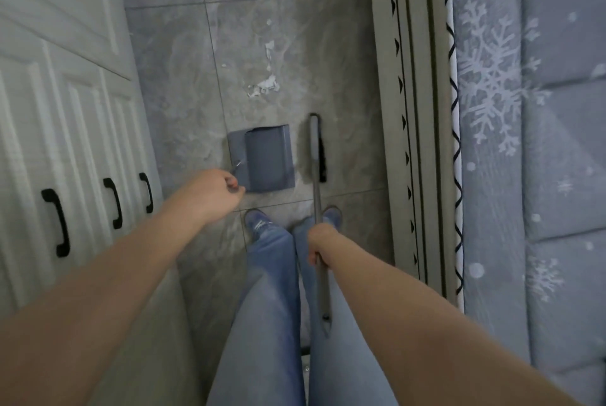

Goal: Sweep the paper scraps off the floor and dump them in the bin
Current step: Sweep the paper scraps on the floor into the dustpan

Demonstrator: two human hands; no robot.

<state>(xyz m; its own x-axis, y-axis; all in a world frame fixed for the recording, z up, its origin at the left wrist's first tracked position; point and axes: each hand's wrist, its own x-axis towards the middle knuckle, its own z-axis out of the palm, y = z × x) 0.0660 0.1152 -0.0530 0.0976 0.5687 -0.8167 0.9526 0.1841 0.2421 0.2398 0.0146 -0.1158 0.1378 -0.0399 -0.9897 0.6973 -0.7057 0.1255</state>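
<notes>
White paper scraps lie scattered on the grey tiled floor, with more scraps farther ahead. A grey dustpan rests on the floor just in front of my feet, short of the scraps. My left hand is closed around the top of the dustpan's thin handle. To the right stands a grey broom with dark bristles, its head on the floor beside the dustpan. My right hand grips the broom's pole. No bin is in view.
White wardrobe doors with black handles line the left side. A bed with a grey frame and a snowflake-patterned cover fills the right. The floor strip between them is narrow. My legs in blue jeans stand at its near end.
</notes>
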